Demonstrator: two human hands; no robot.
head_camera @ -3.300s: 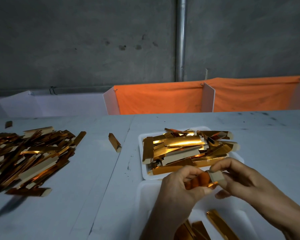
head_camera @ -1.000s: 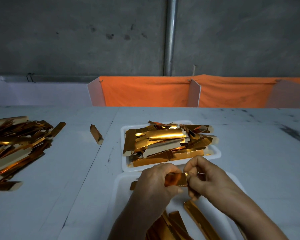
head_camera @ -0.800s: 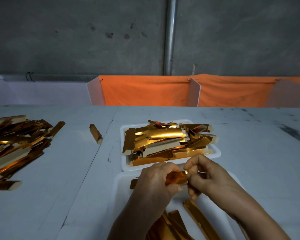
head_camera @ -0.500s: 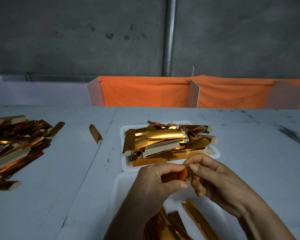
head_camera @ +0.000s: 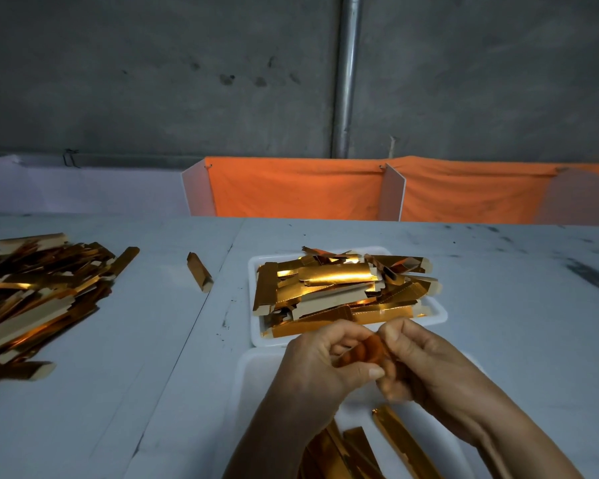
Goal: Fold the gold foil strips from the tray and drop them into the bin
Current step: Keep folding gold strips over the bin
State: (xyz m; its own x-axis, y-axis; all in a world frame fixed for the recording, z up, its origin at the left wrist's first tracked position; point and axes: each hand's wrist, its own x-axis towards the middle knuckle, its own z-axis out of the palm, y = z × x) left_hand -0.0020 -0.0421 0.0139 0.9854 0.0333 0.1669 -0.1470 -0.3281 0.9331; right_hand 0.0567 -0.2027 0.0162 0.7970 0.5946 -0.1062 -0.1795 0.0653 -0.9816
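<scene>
A gold foil strip [head_camera: 362, 352] is pinched between both hands above the white bin [head_camera: 253, 371], at six o'clock from the heaped tray [head_camera: 440, 314]. The left hand [head_camera: 320, 369] and right hand [head_camera: 429, 368] meet knuckle to knuckle, fingers clamped on it. Slick foil could spring open if the pinch loosens. Loose strips [head_camera: 32, 295] lie at nine o'clock on the tabletop [head_camera: 516, 323].

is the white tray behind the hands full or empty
Full: the white tray is heaped above its rim with gold foil strips.
</scene>
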